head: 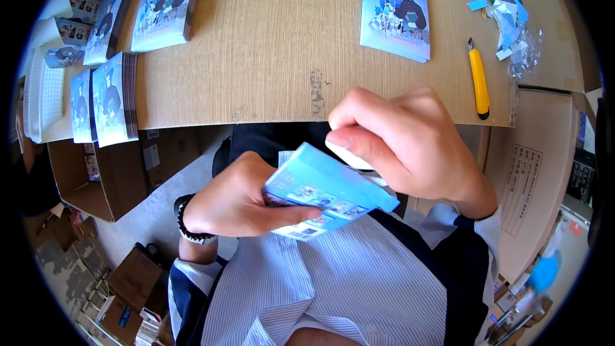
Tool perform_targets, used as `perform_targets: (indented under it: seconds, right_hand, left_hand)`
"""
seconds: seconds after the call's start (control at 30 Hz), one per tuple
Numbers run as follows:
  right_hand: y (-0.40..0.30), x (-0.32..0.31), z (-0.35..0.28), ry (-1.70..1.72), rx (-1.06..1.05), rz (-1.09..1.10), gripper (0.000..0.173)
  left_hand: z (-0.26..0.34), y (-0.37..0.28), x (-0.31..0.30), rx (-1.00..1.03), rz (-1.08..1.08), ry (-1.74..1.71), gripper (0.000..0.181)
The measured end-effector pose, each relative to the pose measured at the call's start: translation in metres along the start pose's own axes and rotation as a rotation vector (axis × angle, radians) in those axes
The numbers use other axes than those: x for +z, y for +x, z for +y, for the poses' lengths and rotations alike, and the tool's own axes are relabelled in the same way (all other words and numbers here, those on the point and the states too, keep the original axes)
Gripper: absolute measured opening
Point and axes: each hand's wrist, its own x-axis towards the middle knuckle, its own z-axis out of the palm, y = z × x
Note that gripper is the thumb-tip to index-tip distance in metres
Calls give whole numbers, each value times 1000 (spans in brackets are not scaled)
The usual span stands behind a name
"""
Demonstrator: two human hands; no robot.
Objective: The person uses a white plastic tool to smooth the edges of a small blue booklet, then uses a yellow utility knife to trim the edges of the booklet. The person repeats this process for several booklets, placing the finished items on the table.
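Note:
My left hand [245, 199] grips a flat blue printed packet [312, 178] by its left side, thumb on the face with small pictures. At the packet's right end, a narrow flap sticks out. Close above that end, my right hand [403, 139] is curled, thumb against the bent index finger, around a smooth white object [353, 156], mostly hidden; I cannot tell what it is. Both hands are over my lap, just off the table's front edge. On the table ahead lies a stack of blue illustrated packets [396, 19], with a yellow utility knife [479, 79] to its right.
More illustrated stacks [163, 7] stand at the table's left, near a white plastic basket [43, 96]. Paper scraps [509, 24] and crumpled clear film [526, 53] lie at the right. A large cardboard box [528, 173] is beside the table; an open carton [110, 173] sits below left.

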Motion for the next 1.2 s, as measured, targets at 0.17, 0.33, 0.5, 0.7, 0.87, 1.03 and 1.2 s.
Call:
perform_targets:
  seconds: [0.17, 0.33, 0.5, 0.7, 0.87, 1.03, 1.2]
  right_hand:
    - [-3, 3, -2, -24, -38, 22, 12]
    - [0, 19, 4, -15, -69, 106, 22]
    - [3, 16, -1, -11, -47, 83, 14]
    - [6, 18, -3, -29, -31, 131, 16]
    - [7, 20, -5, -10, -18, 124, 18]
    - [5, 19, -5, -15, 28, 107, 16]
    - [3, 25, 6, 46, -17, 155, 18]
  left_hand:
    - [3, 2, 1, 11, 16, -13, 22]
    - [4, 5, 1, -59, -64, 15, 28]
    - [-1, 6, 6, -79, -72, 0, 31]
    - [-1, 9, 8, -95, -60, -21, 33]
    - [0, 9, 12, -77, -27, -38, 32]
    - [-5, 6, 10, -113, -69, -40, 33]
    - [-2, 8, 9, -140, -114, -64, 27]
